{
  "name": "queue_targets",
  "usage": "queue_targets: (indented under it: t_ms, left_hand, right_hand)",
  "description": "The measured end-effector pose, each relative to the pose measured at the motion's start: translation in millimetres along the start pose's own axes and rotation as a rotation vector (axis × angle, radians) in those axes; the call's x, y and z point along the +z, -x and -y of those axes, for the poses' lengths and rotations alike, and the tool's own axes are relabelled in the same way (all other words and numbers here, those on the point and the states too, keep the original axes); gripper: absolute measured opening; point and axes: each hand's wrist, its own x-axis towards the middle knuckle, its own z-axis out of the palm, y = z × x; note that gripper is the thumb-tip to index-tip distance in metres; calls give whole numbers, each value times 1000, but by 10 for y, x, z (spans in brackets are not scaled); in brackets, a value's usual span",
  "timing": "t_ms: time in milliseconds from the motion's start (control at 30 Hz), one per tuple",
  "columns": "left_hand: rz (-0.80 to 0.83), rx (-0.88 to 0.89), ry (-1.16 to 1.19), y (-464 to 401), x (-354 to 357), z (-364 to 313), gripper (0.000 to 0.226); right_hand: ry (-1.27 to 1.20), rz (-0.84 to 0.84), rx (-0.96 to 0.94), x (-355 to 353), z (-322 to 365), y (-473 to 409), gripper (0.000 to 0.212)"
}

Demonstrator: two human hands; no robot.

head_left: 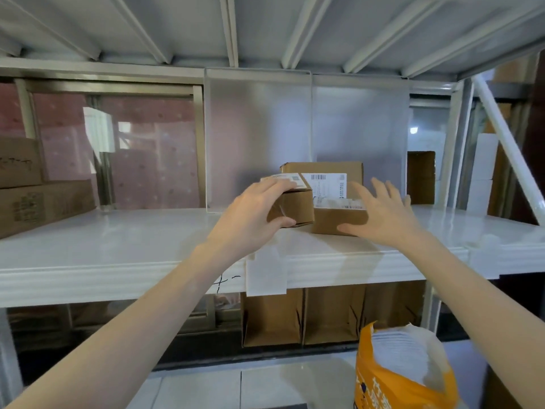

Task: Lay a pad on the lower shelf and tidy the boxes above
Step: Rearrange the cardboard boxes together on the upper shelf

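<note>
On the white upper shelf (pixel 118 246), the big box (pixel 324 169) stands rearmost, the labelled box (pixel 336 219) before it. Left hand (pixel 250 211) grips the small box (pixel 298 206) beside those; right hand (pixel 380 216) spread wide. Light, stiff cardboard: hold opposite sides.

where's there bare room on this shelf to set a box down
The shelf is bare between the stacked cartons at far left and the left hand. A smaller patch lies right of the right hand. The middle is crowded: three boxes huddle there between both hands.
</note>
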Motion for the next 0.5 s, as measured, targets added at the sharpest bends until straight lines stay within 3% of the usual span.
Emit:
queue_targets:
  t_ms: [500]
  left_hand:
    - [13, 35, -49, -416, 389, -47, 52]
  right_hand:
    - [-212, 176, 9, 153, -387, -361, 109]
